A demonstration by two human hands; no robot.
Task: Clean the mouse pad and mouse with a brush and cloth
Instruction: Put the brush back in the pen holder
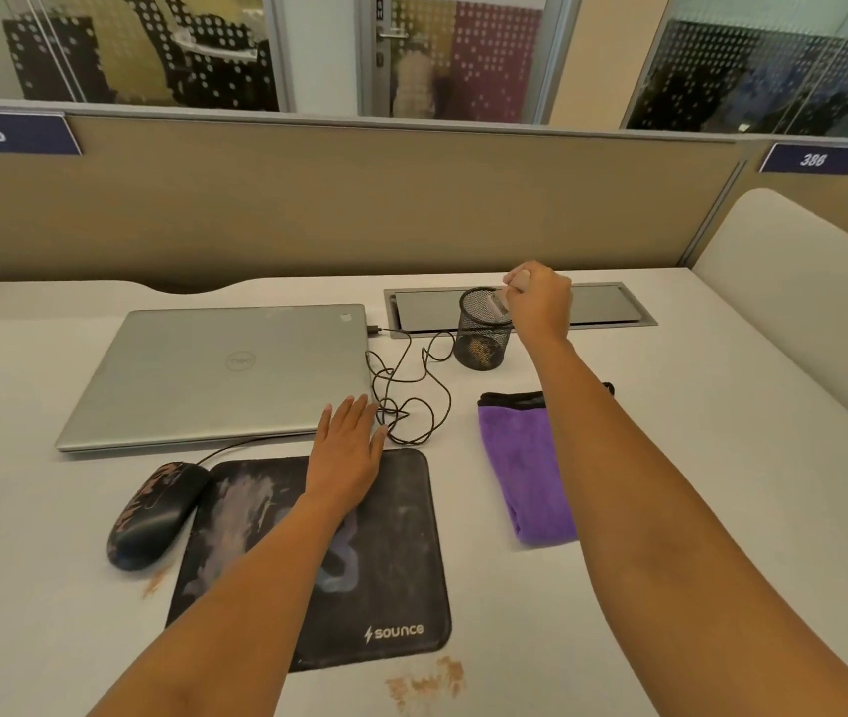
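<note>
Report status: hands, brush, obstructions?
Left hand flat on mouse pad far edge. Right hand grips brush at mesh cup. Mouse dirty, cloth untouched. Cable loose beyond pad.

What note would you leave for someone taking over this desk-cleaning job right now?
Hands: the left hand is open, lying flat on the far edge of the mouse pad. The right hand grips the brush at the mesh cup.
Things: the mouse lies by the pad's left edge; the purple cloth lies folded to the pad's right.
Done: nothing visibly cleaned; pad and mouse look smudged.
Left: lift the brush out, brush both, then wipe with the cloth.
</note>
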